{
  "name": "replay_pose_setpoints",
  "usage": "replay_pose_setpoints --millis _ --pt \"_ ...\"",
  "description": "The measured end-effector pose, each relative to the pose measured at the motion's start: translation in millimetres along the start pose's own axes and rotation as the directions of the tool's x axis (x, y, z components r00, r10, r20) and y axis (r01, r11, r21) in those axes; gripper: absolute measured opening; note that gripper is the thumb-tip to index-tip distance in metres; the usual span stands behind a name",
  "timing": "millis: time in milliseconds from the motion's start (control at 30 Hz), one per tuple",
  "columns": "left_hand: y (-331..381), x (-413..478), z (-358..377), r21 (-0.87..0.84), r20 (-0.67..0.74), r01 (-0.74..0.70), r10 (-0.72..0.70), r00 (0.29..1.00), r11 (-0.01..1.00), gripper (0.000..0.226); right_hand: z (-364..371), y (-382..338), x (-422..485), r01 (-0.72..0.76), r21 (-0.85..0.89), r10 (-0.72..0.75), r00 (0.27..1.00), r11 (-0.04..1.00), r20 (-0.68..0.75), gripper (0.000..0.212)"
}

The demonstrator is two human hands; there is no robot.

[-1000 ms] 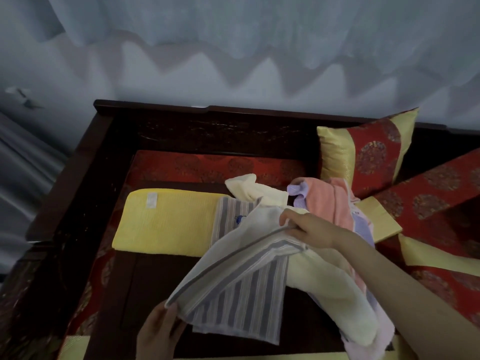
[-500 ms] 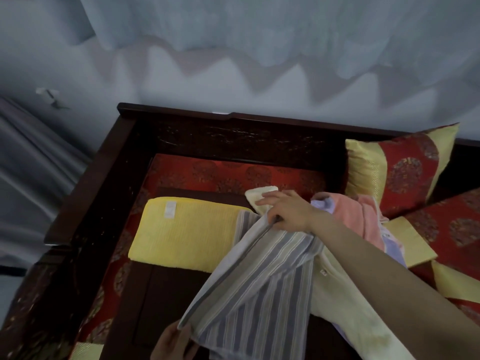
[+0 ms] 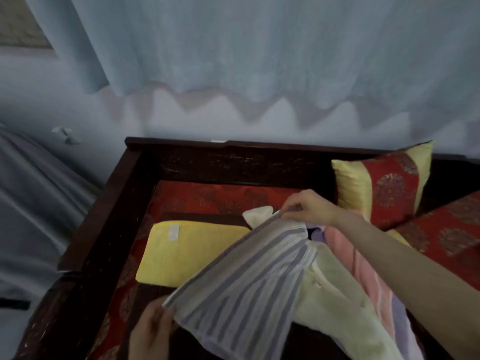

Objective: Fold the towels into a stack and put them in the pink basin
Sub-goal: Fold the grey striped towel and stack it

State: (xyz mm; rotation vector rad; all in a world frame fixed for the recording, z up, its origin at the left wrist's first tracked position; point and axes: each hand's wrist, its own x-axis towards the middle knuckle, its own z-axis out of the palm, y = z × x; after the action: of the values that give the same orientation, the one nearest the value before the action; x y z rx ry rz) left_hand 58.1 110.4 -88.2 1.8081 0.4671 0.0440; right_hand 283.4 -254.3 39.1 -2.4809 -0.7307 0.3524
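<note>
At lower left of centre, the left hand (image 3: 153, 331) is gripping the near corner of the striped towel (image 3: 246, 289), the folded yellow towel (image 3: 187, 253) lying flat just beyond. The striped towel is stretching diagonally to frame centre, where the right hand (image 3: 309, 206) is pinching its far corner. The cream towel (image 3: 335, 289) and pink towel (image 3: 345, 245) are lying heaped at lower right.

A pale blue curtain (image 3: 259, 48) hangs over a light wall (image 3: 207, 120), its scalloped hem casting a shadow. Below stands a dark wooden sofa frame (image 3: 233, 158) with a red patterned seat cushion (image 3: 202, 197). A red-and-gold pillow (image 3: 384, 188) leans upright against the backrest. Grey fabric (image 3: 31, 193) lies at left.
</note>
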Motion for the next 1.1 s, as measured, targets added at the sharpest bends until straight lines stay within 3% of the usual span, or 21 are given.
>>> replay_pose_setpoints --millis 33,100,200,267,367,533,633,700,767,867,967,1033,1100 --pt "42.9 3.4 -1.8 0.052 -0.069 -0.046 0.05 0.996 0.998 0.041 -19.3 -6.3 -7.0 0.009 0.019 -0.007 0.997 1.0 -0.071 0.018" --pt "134.9 2.1 -15.0 0.056 -0.012 -0.271 0.272 0.962 0.961 0.04 -59.0 -20.9 -20.8 0.031 0.033 -0.023 0.973 0.999 -0.228 0.023" --pt "188.3 31.0 -25.1 0.212 0.028 -0.497 0.503 0.864 0.842 0.025 -105.9 -39.8 -34.9 0.042 0.032 -0.026 0.919 0.999 -0.393 0.015" --pt "226.1 45.0 -31.4 0.266 0.058 -0.593 0.601 0.797 0.76 0.023 -126.6 -51.4 -43.4 0.031 -0.024 -0.038 0.895 0.999 -0.444 0.027" --pt "257.4 61.5 -41.3 0.326 0.056 -0.641 0.663 0.747 0.695 0.028 -145.8 -65.4 -53.7 0.01 -0.132 -0.07 0.883 0.991 -0.464 0.022" --pt "263.5 35.7 -64.3 0.305 0.112 -0.663 0.666 0.738 0.684 0.025 -132.4 -99.7 -96.8 0.037 -0.078 -0.072 0.857 0.996 -0.51 0.014" --pt "224.3 9.7 -89.3 0.234 0.286 -0.636 0.574 0.768 0.735 0.009 -96.7 -116.6 -135.5 0.069 -0.013 -0.069 0.922 0.998 -0.382 0.017" --pt "187.4 -12.4 -101.4 0.158 0.414 -0.603 0.502 0.759 0.782 0.023 -56.6 -118.1 -159.5 0.056 0.026 -0.048 0.967 0.998 -0.251 0.013" --pt "144.9 -31.2 -108.2 0.152 0.474 -0.498 0.379 0.795 0.854 0.033 -6.7 -109.9 -179.6 -0.021 0.072 0.029 0.994 0.997 -0.102 0.011" --pt "67.9 -47.2 -115.6 0.239 0.523 -0.317 0.153 0.838 0.918 0.029 71.0 -87.3 -203.0 -0.13 0.093 0.121 0.988 0.987 0.095 0.014" --pt "11.0 -56.2 -110.8 0.344 0.591 -0.239 -0.011 0.807 0.908 0.012 133.9 -71.1 -215.4 -0.208 0.081 0.18 0.947 0.975 0.266 0.009" --pt "-2.3 -56.4 -99.6 0.338 0.586 -0.162 -0.073 0.807 0.927 0.006 156.8 -64.2 -215.3 -0.262 0.134 0.211 0.928 0.956 0.308 0.011" --pt "-5.2 -49.6 -88.5 0.292 0.566 -0.144 -0.05 0.823 0.945 0.03 166.5 -58.7 -210.0 -0.324 0.261 0.26 0.932 0.909 0.252 0.01"
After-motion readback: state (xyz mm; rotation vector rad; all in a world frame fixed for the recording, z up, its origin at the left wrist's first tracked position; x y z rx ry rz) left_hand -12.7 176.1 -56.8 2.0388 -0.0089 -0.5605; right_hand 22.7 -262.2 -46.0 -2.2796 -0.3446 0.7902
